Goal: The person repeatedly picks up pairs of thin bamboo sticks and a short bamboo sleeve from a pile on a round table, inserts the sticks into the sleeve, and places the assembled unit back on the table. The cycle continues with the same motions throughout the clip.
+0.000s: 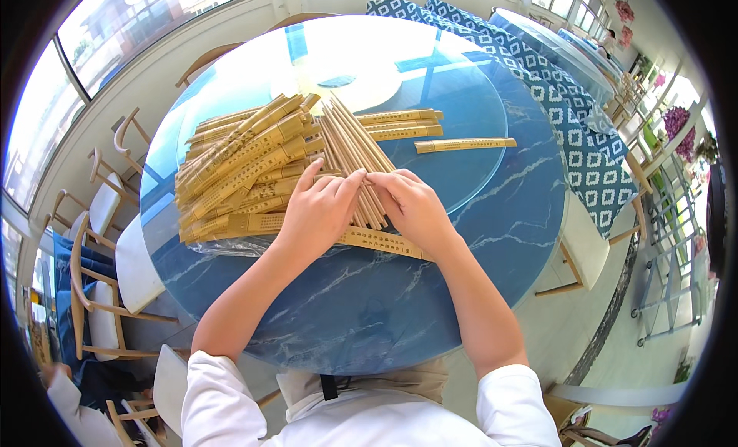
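Both hands meet over a loose bundle of wooden chopsticks (354,132) that fans across the middle of the table. My left hand (321,205) is closed, its thumb and forefinger pinching at the chopsticks. Opposite it, my right hand (411,205) is closed too, fingertips almost touching the left ones on the sticks. How many sticks they grip is hidden. Left of the hands lies a heap of tan printed paper chopstick sleeves (246,162). One flat paper sleeve (384,241) runs beneath my wrists. Beyond the right hand, several filled sleeves (403,126) lie in a small stack.
A single filled sleeve (465,145) lies apart on the glass turntable (480,109). Clear plastic wrap (231,249) shows under the heap. Wooden chairs (100,293) surround the round blue marbled table (346,309). At right hang a patterned cloth (573,116) and a wheeled cart (669,270).
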Demonstrator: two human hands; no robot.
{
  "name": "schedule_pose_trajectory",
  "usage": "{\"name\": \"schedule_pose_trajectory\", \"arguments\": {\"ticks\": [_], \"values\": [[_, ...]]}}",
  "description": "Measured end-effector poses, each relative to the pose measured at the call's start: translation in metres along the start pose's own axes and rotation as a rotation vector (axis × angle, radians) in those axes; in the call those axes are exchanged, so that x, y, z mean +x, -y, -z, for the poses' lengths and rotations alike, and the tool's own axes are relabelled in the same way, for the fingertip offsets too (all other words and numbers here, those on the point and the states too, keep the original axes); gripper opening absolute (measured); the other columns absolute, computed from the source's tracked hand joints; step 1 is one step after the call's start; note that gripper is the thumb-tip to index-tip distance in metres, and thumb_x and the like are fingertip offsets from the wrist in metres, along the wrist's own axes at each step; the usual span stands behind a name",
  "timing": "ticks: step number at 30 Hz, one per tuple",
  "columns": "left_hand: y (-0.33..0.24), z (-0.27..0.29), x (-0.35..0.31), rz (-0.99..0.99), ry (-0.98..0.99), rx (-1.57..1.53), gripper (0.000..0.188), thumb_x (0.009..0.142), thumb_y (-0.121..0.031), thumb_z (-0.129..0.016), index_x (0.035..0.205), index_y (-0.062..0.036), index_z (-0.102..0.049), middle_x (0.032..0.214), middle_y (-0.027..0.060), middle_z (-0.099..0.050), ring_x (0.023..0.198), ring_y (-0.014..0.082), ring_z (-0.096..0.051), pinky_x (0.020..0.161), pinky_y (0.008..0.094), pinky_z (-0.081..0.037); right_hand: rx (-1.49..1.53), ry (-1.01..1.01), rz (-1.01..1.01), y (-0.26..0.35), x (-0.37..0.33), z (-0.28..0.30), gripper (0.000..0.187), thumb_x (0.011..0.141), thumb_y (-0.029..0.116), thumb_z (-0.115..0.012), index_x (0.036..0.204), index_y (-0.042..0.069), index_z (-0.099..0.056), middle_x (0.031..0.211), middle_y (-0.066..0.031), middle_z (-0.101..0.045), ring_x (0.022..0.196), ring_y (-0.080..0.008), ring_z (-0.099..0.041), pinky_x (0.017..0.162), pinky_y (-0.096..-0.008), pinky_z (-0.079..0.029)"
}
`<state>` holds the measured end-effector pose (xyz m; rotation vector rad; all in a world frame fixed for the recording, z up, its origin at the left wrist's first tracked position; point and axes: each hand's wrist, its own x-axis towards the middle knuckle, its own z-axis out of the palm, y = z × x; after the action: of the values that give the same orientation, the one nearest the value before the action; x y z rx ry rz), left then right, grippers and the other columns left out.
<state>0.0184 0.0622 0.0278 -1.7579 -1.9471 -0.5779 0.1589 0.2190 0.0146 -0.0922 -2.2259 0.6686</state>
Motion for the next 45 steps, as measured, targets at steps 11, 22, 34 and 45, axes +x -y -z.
{"name": "schedule_pose_trajectory", "arguments": {"ticks": [11,22,34,45], "values": [[0.006,-0.018,-0.026,0.105,-0.144,-0.401,0.031,0.104,-0.008,-0.061,0.135,-0.0051,-0.065,0.114,0.0122,-0.071,0.105,0.0322,-0.069,0.095,0.0442,-0.054,-0.486,0.117,-0.216,-0.017,-0.011,0.017,0.019,0.095,0.019,-0.072,0.095,0.000,-0.076,0.132,-0.0201,-0.069,0.133,-0.0353,-0.059,0.110,-0.0458,-0.048],[0.006,-0.015,-0.028,0.205,0.005,-0.514,0.031,0.104,-0.018,-0.066,0.133,-0.0070,-0.065,0.112,0.0124,-0.070,0.101,0.0338,-0.070,0.084,0.0424,-0.058,-0.106,-0.141,-0.545,-0.011,0.009,0.039,0.021,0.100,0.018,-0.069,0.102,-0.003,-0.071,0.110,-0.0166,-0.075,0.106,-0.0269,-0.070,0.091,-0.0376,-0.056],[0.004,-0.013,-0.027,0.191,0.005,-0.483,0.034,0.104,-0.021,-0.065,0.134,-0.0054,-0.065,0.116,0.0139,-0.070,0.107,0.0351,-0.069,0.088,0.0436,-0.057,0.420,-0.534,-0.443,-0.032,0.010,0.036,0.011,0.107,0.015,-0.066,0.109,0.005,-0.065,0.092,-0.0040,-0.070,0.088,-0.0107,-0.068,0.076,-0.0269,-0.054],[0.004,-0.017,-0.027,0.137,0.001,-0.417,0.038,0.100,-0.022,-0.069,0.133,-0.0058,-0.064,0.115,0.0132,-0.069,0.107,0.0348,-0.067,0.090,0.0448,-0.056,-0.118,-0.214,0.243,0.005,0.006,0.008,0.028,0.088,0.010,-0.086,0.109,0.009,-0.068,0.091,-0.0051,-0.072,0.085,-0.0257,-0.070,0.079,-0.0374,-0.058]]}}
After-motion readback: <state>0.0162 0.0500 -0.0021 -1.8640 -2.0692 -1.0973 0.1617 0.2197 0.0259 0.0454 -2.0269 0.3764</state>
